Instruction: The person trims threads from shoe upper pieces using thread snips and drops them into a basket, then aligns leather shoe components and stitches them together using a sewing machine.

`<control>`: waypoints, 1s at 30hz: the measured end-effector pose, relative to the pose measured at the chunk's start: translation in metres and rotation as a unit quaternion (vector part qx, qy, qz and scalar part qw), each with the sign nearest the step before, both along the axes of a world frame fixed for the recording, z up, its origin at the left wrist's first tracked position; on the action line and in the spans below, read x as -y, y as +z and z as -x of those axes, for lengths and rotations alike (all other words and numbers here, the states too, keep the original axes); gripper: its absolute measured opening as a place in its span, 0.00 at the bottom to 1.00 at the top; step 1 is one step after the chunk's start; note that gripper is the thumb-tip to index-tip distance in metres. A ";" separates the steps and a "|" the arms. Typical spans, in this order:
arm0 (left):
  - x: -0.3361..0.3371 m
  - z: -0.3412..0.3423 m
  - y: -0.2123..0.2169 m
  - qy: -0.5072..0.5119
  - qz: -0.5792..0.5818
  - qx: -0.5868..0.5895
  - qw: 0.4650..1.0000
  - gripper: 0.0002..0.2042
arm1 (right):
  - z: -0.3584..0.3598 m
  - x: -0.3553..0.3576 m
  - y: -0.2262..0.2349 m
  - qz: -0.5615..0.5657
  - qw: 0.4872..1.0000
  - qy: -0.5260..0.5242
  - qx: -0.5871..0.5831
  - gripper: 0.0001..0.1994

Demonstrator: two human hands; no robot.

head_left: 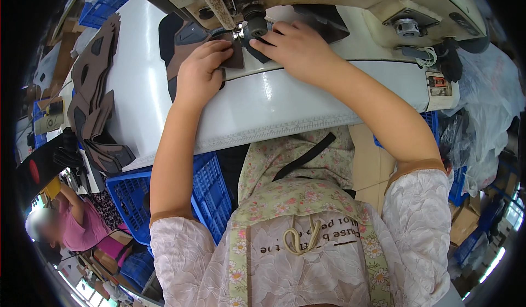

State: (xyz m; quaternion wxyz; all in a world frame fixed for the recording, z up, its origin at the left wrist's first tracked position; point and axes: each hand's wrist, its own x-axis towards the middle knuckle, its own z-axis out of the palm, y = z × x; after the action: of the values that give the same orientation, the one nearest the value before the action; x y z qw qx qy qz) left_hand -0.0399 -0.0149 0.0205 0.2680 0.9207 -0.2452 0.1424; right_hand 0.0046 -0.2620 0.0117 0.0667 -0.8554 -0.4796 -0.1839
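Brown flat leather-like piece (235,60), head view: just in front of the shiny metal presser foot (238,32). Left hand (203,71), left of foot, half-curled, pressing piece; pinch unclear. Right hand (300,49), right of foot, loosely spread, thumb at black material (257,56). Probably positioning for stitching; next calls for steady guiding.

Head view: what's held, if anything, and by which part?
Left hand and right hand touch dark material beside the presser foot; whether either grips it cannot be told.
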 end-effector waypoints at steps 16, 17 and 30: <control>-0.001 -0.004 0.019 0.002 -0.038 -0.064 0.997 0.17 | 0.009 -0.005 0.009 0.039 0.998 -0.040 -0.005 0.24; -0.002 -0.004 0.020 0.002 -0.039 -0.062 0.997 0.17 | 0.009 -0.005 0.009 0.038 0.998 -0.039 -0.007 0.24; 0.006 0.007 0.019 0.010 -0.101 -0.027 0.994 0.20 | 0.013 0.014 0.019 0.085 0.996 0.012 -0.038 0.17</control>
State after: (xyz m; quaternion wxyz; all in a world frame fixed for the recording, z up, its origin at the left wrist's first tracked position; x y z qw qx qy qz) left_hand -0.0470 -0.0204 0.0399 0.1785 0.9489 -0.2423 0.0949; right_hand -0.0084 -0.2761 0.0307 0.0140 -0.8584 -0.5011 -0.1085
